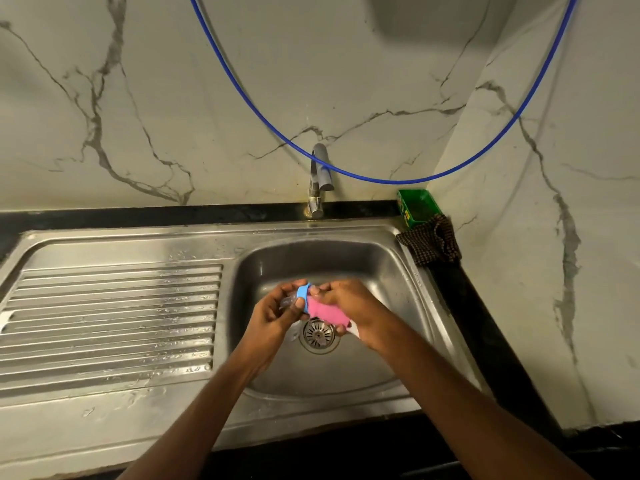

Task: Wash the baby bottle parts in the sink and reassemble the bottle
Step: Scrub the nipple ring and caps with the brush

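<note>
Scrubbing stage, I judge: left hand (275,315) has its grip round the blue collar (304,295), right hand (351,297) grips a pink sponge (327,311) against it; reassembly remains.

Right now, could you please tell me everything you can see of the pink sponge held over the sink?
The pink sponge looks like a soft, matte, plain pink pad, somewhat bent in the grip. The right hand holds it, fingers curled over its upper edge. It is held above the sink basin, just over the drain strainer. Its left end meets the blue ring that the left hand grips. Whether it is wet or soapy cannot be told.
</note>
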### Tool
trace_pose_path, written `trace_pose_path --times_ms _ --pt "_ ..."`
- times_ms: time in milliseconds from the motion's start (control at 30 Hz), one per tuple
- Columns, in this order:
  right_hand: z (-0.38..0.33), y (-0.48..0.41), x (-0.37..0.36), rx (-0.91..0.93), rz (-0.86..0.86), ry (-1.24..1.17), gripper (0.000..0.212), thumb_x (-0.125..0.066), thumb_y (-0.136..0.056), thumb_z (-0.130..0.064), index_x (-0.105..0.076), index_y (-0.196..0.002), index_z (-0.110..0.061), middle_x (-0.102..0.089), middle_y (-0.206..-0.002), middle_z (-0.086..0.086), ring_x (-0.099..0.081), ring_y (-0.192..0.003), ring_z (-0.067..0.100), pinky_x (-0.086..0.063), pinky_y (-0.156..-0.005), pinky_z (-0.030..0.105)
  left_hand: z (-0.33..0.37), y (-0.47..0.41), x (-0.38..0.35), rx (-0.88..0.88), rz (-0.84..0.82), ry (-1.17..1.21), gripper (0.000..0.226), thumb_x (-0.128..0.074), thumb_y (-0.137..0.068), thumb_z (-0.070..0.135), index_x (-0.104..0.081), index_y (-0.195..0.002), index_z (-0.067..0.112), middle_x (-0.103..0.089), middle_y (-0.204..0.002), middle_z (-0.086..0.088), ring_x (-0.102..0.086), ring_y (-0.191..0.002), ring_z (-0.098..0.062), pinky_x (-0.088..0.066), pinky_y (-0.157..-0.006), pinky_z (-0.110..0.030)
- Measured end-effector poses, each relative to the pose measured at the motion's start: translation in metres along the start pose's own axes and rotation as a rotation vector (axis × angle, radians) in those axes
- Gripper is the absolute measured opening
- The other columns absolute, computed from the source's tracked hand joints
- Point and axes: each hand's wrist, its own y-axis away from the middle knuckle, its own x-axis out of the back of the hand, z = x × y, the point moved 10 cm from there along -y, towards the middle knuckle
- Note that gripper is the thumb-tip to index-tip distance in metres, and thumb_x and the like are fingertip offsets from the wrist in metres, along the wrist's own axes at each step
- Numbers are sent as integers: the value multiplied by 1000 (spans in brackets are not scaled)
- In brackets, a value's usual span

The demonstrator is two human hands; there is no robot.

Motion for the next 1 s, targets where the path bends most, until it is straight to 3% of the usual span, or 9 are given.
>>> trace_pose_path --times_ms 100,333,467,600,700,767,833,933,1000 --pt "3 3 -3 -70 -91 -119 20 -63 -89 -20 -67 -105 -7 -63 -86 10 -55 -62 15 -37 -37 17 0 0 3 -30 -13 -72 36 -65 -86 1 -58 -122 6 -69 -115 -8 -68 -103 -23 -57 -82 -30" --pt "-43 8 5 490 62 376 16 -75 -79 -14 -73 -95 -12 -71 -93 2 -65 -85 14 -52 -74 24 -8 -10 0 195 -16 262 30 -60 -86 11 -60 -113 -1 -68 -106 -21 -71 -90 -24 -60 -75 -28" --pt "-66 17 4 703 70 585 17 -76 -76 -20 -74 -93 -18 -69 -91 -4 -56 -84 13 -48 -74 29 -9 -15 -7 284 -181 172 46 -73 -80 28 -61 -122 12 -69 -111 -15 -68 -94 -25 -60 -80 -33" --pt "-80 35 7 856 201 829 11 -67 -82 -23 -66 -93 -22 -66 -90 -5 -52 -82 11 -45 -63 26 11 -21 -9 138 -196 32 53 -77 -78 39 -65 -122 12 -70 -111 -13 -66 -94 -23 -55 -85 -31" --pt "-69 28 24 523 300 594 7 -58 -88 -24 -63 -88 -20 -65 -82 -1 -57 -71 15 -43 -57 27 25 -22 -18 -14 -159 -164 41 -64 -88 17 -60 -129 11 -72 -114 -6 -67 -107 -20 -54 -90 -30" --pt "-35 15 22 119 119 135 14 -57 -91 -26 -66 -88 -15 -62 -75 3 -51 -60 15 -37 -48 25 27 -21 -20 -59 -155 -208 43 -64 -88 9 -59 -130 10 -72 -115 -4 -67 -109 -19 -54 -88 -26" --pt "-28 15 15 27 -16 -59 14 -59 -90 -26 -67 -92 -15 -60 -76 5 -49 -60 14 -35 -45 24 30 -20 -15 -65 -138 -168 44 -64 -87 5 -57 -131 6 -71 -117 -6 -67 -110 -19 -54 -89 -26" --pt "-75 36 26 737 254 601 7 -67 -81 -15 -64 -87 -18 -63 -84 -2 -55 -75 15 -44 -54 27 34 -20 -15 -38 -136 -90 39 -63 -87 11 -61 -126 6 -72 -112 -11 -68 -104 -21 -55 -87 -28" --pt "-74 49 13 972 467 1021 16 -66 -74 -8 -63 -86 -17 -63 -86 -4 -54 -79 17 -46 -56 30 35 -21 -21 -43 -153 -113 37 -62 -88 13 -62 -125 7 -73 -110 -11 -68 -103 -23 -55 -87 -29"
